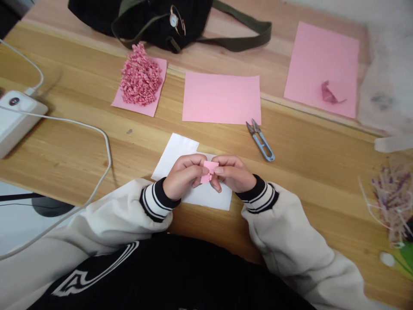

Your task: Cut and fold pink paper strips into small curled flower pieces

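Between my two hands is a small piece of pink paper (pixel 211 165), with some tiny pink bits at its middle that are too small to make out. My left hand (pixel 185 172) pinches its left edge between thumb and fingers. On the other side, my right hand (pixel 235 172) grips the paper with its thumb on top and a finger reaching below. Both hands are above white sheets of paper (pixel 209 199) lying on the wooden table. Beyond my right hand lie blue thread snips (pixel 262 140), their blades pointing away from me.
A pile of pink paper-like strands (pixel 140 77) rests on a pink sheet. Another pink sheet (pixel 222 97) lies centrally; a third (pixel 322 64) carries a folded pink scrap. A black bag (pixel 145 19) with a watch is at the back. A white cable (pixel 108 150) crosses left; dried flowers (pixel 392 193) stand right.
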The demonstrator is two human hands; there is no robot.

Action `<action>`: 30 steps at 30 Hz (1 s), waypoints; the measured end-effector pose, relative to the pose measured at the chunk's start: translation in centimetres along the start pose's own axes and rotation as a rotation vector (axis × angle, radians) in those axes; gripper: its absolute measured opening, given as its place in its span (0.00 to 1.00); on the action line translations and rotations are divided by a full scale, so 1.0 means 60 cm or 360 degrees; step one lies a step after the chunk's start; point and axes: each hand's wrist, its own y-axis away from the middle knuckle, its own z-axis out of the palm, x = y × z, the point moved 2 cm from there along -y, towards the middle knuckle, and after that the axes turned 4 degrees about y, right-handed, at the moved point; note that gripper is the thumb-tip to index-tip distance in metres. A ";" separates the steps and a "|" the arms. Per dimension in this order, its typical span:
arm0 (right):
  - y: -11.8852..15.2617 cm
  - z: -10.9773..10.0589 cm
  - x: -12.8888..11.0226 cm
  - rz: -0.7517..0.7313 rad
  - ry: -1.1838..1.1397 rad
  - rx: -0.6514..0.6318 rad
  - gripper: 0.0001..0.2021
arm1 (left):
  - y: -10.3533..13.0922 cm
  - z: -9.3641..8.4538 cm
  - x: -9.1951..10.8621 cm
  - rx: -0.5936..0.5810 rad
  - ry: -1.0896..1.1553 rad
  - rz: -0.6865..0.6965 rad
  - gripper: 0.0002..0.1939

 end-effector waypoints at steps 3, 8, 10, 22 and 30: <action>0.000 -0.001 0.000 -0.0030 0.0008 -0.0003 0.09 | 0.000 -0.001 -0.001 0.0016 -0.0016 -0.0004 0.06; 0.000 -0.003 0.003 -0.0043 0.0014 -0.0010 0.08 | 0.002 -0.003 -0.003 0.0025 -0.0047 -0.0021 0.05; 0.000 -0.002 0.004 -0.0032 0.0021 -0.0011 0.08 | 0.002 -0.003 -0.002 0.0035 -0.0065 -0.0023 0.06; 0.000 -0.001 0.003 -0.0004 0.0020 0.0027 0.09 | 0.005 -0.003 0.000 0.0016 -0.0064 -0.0001 0.09; -0.001 -0.003 0.007 -0.0034 -0.0085 0.0049 0.09 | 0.005 0.002 0.003 -0.0058 0.0033 0.0026 0.14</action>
